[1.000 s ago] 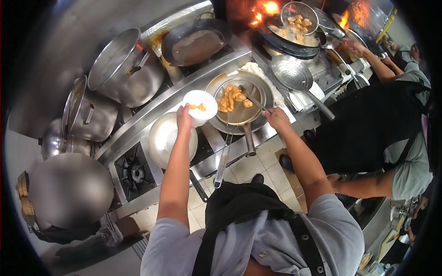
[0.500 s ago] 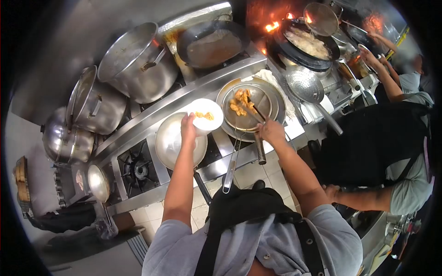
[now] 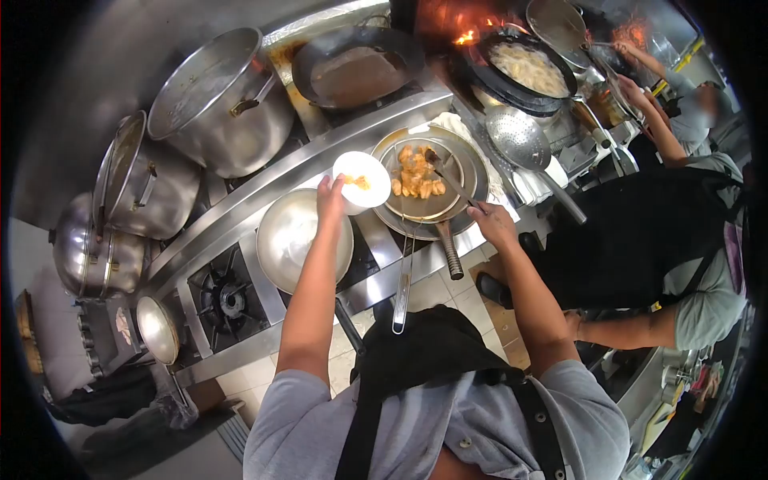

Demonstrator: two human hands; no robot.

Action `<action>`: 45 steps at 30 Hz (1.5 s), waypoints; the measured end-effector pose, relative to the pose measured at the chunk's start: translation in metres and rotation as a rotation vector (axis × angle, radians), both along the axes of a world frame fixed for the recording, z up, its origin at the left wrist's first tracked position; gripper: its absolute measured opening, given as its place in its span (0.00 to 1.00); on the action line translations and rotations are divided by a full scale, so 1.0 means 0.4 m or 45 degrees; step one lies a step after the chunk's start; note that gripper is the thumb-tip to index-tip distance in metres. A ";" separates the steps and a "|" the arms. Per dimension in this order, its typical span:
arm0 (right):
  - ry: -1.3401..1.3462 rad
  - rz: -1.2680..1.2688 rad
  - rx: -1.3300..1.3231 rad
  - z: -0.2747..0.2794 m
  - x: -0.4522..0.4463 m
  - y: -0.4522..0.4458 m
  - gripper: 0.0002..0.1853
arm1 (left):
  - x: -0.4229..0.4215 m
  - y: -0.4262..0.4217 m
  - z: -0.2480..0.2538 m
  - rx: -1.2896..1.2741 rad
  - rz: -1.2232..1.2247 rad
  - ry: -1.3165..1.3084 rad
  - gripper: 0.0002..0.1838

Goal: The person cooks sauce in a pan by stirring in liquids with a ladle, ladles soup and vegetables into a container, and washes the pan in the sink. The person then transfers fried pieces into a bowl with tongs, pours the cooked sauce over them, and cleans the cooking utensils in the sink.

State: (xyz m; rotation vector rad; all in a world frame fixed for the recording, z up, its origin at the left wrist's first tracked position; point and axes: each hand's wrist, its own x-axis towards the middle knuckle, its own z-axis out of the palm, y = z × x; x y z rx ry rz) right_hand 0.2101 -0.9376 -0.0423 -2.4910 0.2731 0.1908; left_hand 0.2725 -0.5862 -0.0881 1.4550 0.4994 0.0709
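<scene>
My left hand grips the rim of a small white bowl, tilted a little, with some orange-brown food pieces in it. My right hand is closed around the handle of a long metal spoon. The spoon's dark head touches a heap of golden fried pieces. These lie in a round wire strainer, which rests over a wide pan. The bowl is just left of the strainer, overlapping its edge in view.
A light frying pan sits on the burner beneath my left forearm. Large steel pots and a dark wok stand behind. At right are a perforated ladle, a wok of frying food with flames behind, and co-workers.
My right hand has drawn back from the strainer, sliding along the spoon. The fried pieces in the strainer look more spread out. My left hand keeps hold of the bowl; the view has shifted slightly.
</scene>
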 end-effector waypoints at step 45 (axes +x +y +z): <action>-0.125 0.010 0.161 0.105 -0.037 0.013 0.24 | 0.049 -0.167 -0.042 -0.185 0.123 -0.050 0.44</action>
